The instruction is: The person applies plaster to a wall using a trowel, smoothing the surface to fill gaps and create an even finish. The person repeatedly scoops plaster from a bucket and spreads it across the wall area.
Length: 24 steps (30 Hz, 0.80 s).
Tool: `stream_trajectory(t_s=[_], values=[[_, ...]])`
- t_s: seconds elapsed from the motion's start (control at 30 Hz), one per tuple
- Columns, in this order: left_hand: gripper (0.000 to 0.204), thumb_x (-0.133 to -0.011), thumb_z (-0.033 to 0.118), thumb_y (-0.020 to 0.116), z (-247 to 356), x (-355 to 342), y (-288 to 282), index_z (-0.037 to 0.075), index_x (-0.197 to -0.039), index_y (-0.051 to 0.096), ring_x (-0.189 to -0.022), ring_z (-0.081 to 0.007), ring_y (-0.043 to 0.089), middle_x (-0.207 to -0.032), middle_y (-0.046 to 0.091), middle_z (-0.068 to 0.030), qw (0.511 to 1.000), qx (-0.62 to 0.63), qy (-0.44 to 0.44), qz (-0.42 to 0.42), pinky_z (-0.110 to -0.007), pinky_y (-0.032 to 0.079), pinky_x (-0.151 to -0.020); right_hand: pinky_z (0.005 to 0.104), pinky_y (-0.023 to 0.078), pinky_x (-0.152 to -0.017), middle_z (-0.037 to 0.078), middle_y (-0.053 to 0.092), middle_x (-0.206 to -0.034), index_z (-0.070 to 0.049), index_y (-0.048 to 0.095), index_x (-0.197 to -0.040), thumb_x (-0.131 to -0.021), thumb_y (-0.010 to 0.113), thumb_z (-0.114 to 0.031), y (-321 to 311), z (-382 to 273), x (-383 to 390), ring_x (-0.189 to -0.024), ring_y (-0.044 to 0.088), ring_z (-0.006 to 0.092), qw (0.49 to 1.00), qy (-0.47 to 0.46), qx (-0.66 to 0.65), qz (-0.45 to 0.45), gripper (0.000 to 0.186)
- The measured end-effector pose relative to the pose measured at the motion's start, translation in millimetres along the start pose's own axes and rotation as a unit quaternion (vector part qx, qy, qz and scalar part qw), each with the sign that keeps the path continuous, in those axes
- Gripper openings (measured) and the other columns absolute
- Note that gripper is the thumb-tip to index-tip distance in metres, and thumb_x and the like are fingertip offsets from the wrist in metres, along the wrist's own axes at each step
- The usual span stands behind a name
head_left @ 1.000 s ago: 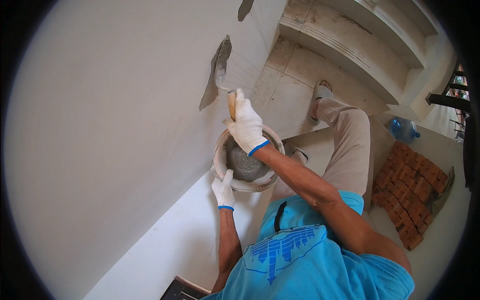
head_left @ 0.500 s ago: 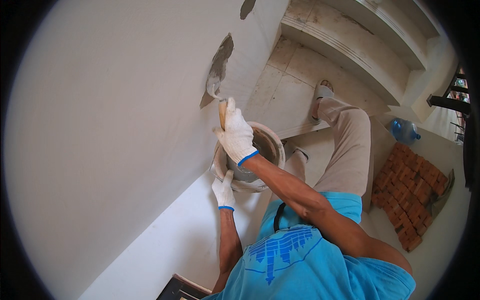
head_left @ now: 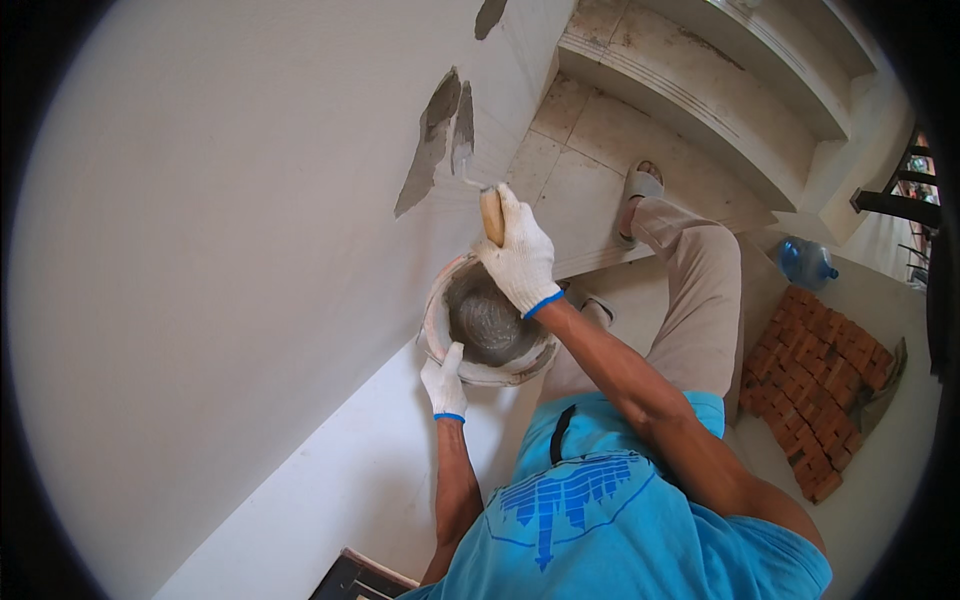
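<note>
My right hand point(head_left: 522, 250), in a white knit glove with a blue cuff, is closed around the wooden handle of a trowel point(head_left: 463, 125). Its narrow grey blade points up toward the wall, just right of a rough grey patch point(head_left: 425, 155); whether it touches the wall I cannot tell. Below, a round bucket point(head_left: 437, 335) holds wet grey mortar point(head_left: 487, 318) with a swirled surface. My left hand point(head_left: 443, 383), gloved alike, grips the bucket's near left rim, with the thumb over the edge and the other fingers hidden beneath.
The white wall point(head_left: 230, 250) fills the left, with a smaller grey patch point(head_left: 490, 18) higher up. Curved steps point(head_left: 690, 90) rise at the upper right. A blue water jug point(head_left: 808, 262) and stacked red bricks point(head_left: 815, 385) lie at the right. A dark-framed object point(head_left: 355, 578) is at the bottom.
My right hand has moved right with the trowel, and the blade has shifted from the patch's lower part to its right side. More mortar shows in the bucket. My left hand stays on the rim.
</note>
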<state>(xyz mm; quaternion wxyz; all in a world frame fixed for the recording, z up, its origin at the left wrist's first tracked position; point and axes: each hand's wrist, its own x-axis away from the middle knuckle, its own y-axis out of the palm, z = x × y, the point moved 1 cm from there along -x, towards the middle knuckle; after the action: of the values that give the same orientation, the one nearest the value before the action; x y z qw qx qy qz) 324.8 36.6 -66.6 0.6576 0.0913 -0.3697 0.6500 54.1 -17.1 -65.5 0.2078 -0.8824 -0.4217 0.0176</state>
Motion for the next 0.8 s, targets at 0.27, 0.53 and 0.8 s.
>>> stream_trajectory(t_s=[0.27, 0.53, 0.8], values=[[0.047, -0.093, 0.016, 0.077, 5, 5, 1, -0.012, -0.129, 0.063, -0.097, -0.0119, 0.058, -0.112, 0.063, -0.0037, 1.000, 0.005, 0.000, -0.005, -0.030, 0.049, -0.087, 0.0486, 0.055, -0.090, 0.021, 0.062, -0.120, -0.006, 0.040, -0.159, -0.080, 0.079, -0.018, 18, -5, -26, -0.107, 0.067, 0.0419, 1.000, 0.012, 0.005, 0.013, 0.089], [0.045, -0.094, 0.019, 0.076, 5, 5, -3, -0.010, -0.127, 0.064, -0.096, -0.0125, 0.058, -0.109, 0.064, -0.0038, 1.000, -0.006, -0.006, 0.002, -0.030, 0.049, -0.086, 0.0507, 0.057, -0.086, 0.022, 0.060, -0.120, -0.008, 0.030, -0.163, -0.082, 0.079, -0.016, 39, -7, -36, -0.105, 0.067, 0.0432, 0.998, 0.028, 0.051, -0.007, 0.095], [0.049, -0.094, 0.015, 0.076, 11, 9, 0, -0.011, -0.133, 0.060, -0.101, -0.0133, 0.058, -0.115, 0.062, -0.0045, 1.000, 0.023, 0.007, -0.007, -0.030, 0.049, -0.092, 0.0510, 0.056, -0.086, 0.020, 0.061, -0.117, -0.009, 0.034, -0.161, -0.080, 0.081, -0.017, 33, -1, -13, -0.103, 0.066, 0.0429, 0.998, 0.033, 0.039, -0.020, 0.094]])
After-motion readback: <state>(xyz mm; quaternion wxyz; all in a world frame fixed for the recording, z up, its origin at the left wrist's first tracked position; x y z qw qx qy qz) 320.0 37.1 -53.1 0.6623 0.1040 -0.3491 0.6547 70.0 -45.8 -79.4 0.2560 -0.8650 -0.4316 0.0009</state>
